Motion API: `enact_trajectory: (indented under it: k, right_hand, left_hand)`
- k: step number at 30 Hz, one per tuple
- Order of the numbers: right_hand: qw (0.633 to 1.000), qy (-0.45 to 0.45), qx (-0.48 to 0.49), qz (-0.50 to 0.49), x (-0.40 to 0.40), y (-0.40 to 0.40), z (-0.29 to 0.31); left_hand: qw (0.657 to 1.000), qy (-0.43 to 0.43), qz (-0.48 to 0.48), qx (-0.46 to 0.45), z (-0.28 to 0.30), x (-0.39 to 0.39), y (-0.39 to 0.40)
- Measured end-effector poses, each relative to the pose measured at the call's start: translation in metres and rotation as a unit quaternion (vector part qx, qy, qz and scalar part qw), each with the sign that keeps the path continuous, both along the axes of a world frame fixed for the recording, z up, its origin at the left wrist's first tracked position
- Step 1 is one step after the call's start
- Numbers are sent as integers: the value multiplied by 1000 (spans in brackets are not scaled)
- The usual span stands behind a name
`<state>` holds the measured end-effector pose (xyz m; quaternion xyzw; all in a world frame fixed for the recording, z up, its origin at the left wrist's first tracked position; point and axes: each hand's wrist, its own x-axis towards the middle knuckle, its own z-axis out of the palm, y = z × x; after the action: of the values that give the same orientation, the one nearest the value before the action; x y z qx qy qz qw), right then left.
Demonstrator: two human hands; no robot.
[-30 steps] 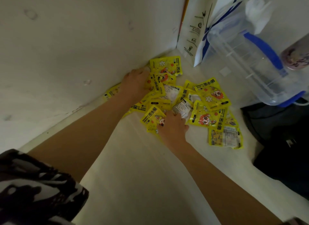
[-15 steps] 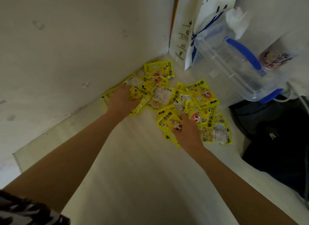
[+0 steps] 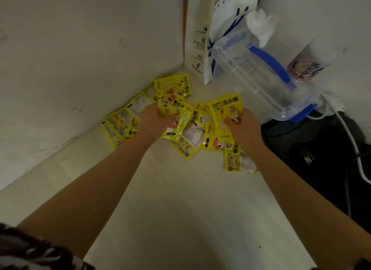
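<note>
At the tabletop's (image 3: 180, 199) far corner — packets (image 3: 190, 137) being gathered
Left hand (image 3: 154, 119) and right hand (image 3: 244, 127) each grip packets from the pile, fingers curled round them — slick foil may slip free, or a sweep may push the stray packet (image 3: 239, 161) off the right edge.

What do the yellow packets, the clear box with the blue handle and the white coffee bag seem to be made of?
Yellow packets: probably thin plastic film, glossy; they crinkle and catch light.
Clear box: hard transparent plastic, its ribs showing through.
Coffee bag: likely matte paper, standing stiff with sharp folds.
</note>
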<state>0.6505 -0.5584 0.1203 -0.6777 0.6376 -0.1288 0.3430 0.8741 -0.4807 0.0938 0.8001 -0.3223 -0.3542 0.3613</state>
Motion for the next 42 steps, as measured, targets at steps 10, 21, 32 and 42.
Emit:
enact_trajectory:
  k: [10,21,32,42]
  right_hand:
    - [991,121,39,51,18,-22,-27]
    - [989,134,63,10,10,-18,-28]
    - [999,5,50,-12,-11,16,-12]
    - [990,-76,117,-7,-28,88,10]
  left_hand:
    - [998,-32,0,60,-13,-14,-15]
    - [993,-21,29,113,-23,-18,29]
    - [989,13,96,109,-19,-34,78]
    - [983,83,137,87,-1,-65,130]
